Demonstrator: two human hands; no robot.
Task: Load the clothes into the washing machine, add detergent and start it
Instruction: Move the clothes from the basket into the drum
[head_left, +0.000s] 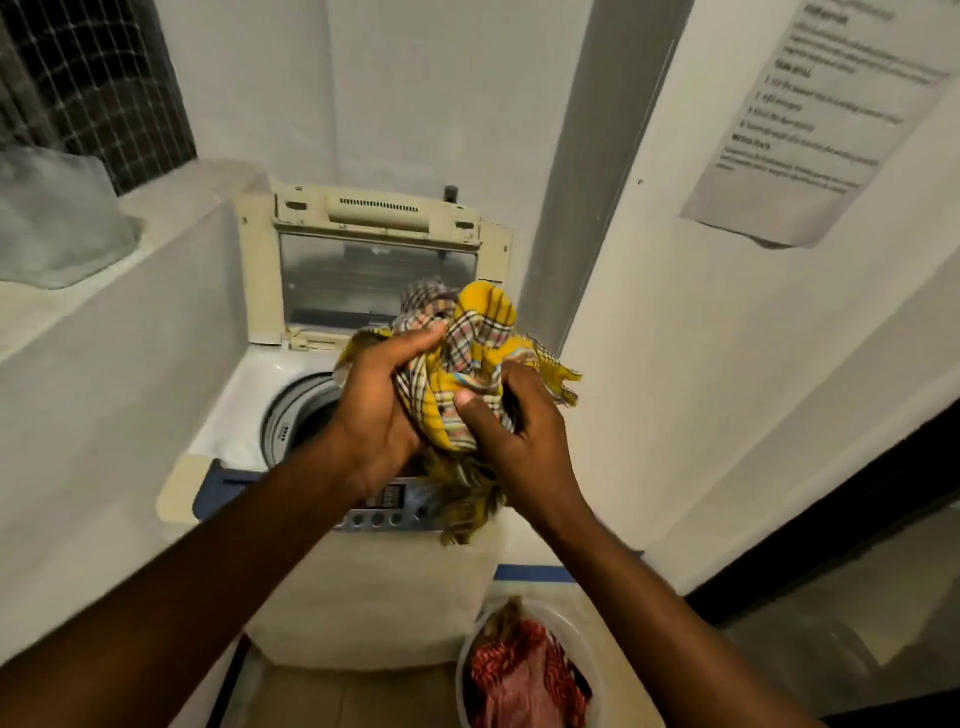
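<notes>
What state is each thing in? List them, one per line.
Washing machine lid: raised, propped upright.
Drum: open, contents hidden by the hands.
Yellow checked cloth: bunched, held above the drum.
Left hand: gripping the cloth.
Right hand: gripping the cloth.
Basin: on the floor, holding red patterned clothes.

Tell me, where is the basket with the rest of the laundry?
The basket sits on the floor at the bottom of the head view, right of the washing machine, with red clothes inside.
</notes>
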